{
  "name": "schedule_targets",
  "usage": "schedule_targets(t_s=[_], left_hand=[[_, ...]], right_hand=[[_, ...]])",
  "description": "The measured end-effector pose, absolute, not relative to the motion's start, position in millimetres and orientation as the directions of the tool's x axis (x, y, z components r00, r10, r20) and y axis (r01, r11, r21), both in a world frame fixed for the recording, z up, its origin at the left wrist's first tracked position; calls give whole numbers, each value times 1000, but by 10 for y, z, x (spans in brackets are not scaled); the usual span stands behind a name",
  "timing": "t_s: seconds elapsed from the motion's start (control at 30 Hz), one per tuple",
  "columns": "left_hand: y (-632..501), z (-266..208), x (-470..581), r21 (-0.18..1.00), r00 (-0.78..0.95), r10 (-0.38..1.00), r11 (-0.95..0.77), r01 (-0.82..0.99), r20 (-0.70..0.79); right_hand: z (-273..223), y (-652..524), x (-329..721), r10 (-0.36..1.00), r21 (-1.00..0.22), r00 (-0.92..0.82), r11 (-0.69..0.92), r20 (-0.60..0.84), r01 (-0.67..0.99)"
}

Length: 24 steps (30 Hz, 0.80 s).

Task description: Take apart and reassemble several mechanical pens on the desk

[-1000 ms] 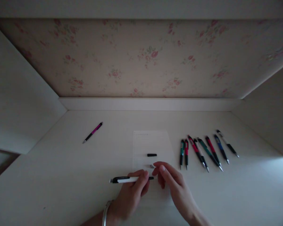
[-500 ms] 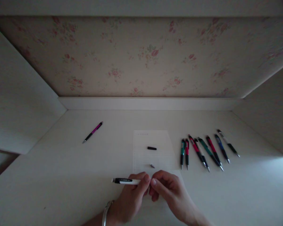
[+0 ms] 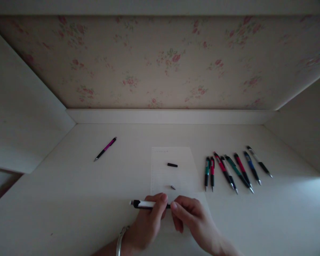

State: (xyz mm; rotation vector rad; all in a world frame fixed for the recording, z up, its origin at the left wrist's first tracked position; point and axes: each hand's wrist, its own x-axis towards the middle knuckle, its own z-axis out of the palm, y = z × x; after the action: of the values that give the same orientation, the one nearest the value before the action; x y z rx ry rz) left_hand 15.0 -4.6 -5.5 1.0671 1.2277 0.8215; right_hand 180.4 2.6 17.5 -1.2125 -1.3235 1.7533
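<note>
Right hand (image 3: 193, 215) has closed in on the pen (image 3: 146, 204), pinching one end; left hand (image 3: 148, 224) grasps its middle. Probably light, stiff, slick; best held there.

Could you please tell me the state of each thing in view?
White pen: held sideways, one end partly hidden
Left hand: closed on the white pen
Right hand: at the pen's black end, grip unclear
Paper: flat, partly covered
Black piece: lying loose on the paper
Silver piece: lying loose on the paper
Purple pen: lying alone
Eight pens: lying at right
Bracelet: worn
</note>
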Motion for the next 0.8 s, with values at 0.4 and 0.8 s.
schedule_targets(t_s=[0.4, 0.8], left_hand=[[-18, -119, 186, 946, 134, 936, 322, 44, -325], [0, -45, 194, 959, 178, 943, 276, 62, -283]], right_hand=[[119, 16, 1823, 899, -968, -363, -249, -245, 34], [45, 0, 1820, 918, -967, -318, -254, -237, -12]])
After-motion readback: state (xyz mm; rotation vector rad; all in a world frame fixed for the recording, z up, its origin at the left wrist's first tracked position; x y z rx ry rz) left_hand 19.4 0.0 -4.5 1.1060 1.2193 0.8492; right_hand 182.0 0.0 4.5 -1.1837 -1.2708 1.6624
